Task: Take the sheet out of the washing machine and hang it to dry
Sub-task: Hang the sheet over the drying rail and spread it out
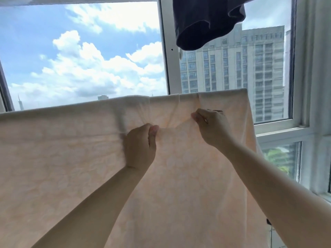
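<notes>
Below the window (166,51), both hands pinch the draped sheet (53,158): left hand (140,145) and right hand (212,127), fingers clamped on cloth. Best to pull gently apart, smoothing the bunched wrinkles near its top fold.

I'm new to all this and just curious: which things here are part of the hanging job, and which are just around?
Part of the job:
- pale peach patterned cotton sheet, draped over a rail
- left hand, pinching the sheet
- right hand, pinching the sheet

Just around:
- dark navy fabric garment hanging overhead
- white-framed glass window
</notes>
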